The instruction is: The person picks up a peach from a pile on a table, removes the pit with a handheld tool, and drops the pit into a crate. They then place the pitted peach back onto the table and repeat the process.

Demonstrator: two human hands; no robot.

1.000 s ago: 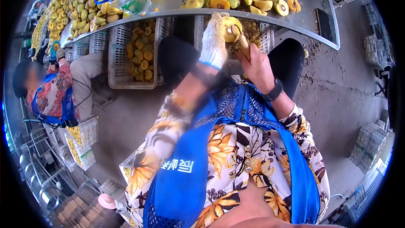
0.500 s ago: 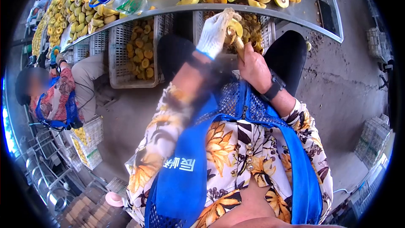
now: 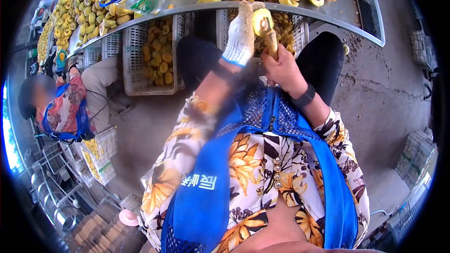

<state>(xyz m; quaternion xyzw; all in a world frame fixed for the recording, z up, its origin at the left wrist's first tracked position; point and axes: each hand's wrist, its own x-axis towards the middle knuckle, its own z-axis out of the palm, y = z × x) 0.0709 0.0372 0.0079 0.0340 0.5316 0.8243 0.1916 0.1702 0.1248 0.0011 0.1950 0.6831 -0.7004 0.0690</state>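
My left hand (image 3: 241,33), in a white knitted glove, is closed around the edge of a halved yellow peach (image 3: 261,18) with its cut face turned up. My bare right hand (image 3: 283,69), below and to the right, grips the wooden handle of a pitting tool (image 3: 271,43). The tool's metal end lies against the middle of the cut face. Both hands are just in front of the metal table's edge (image 3: 201,8), over a crate (image 3: 300,30) holding brownish-yellow scraps between my knees.
Many peaches (image 3: 91,11), mostly halved, cover the table. A blue-capped bottle (image 3: 145,1) lies near its edge, and a dark flat phone-like object (image 3: 364,15) at the right end. Left of my knees stands a crate (image 3: 129,72) of peach halves. Another person (image 3: 65,107) sits further left.
The peach half has turned so its cut face shows more fully. My left hand has shifted slightly up, and the tool now stands more upright with its end on the cut face.
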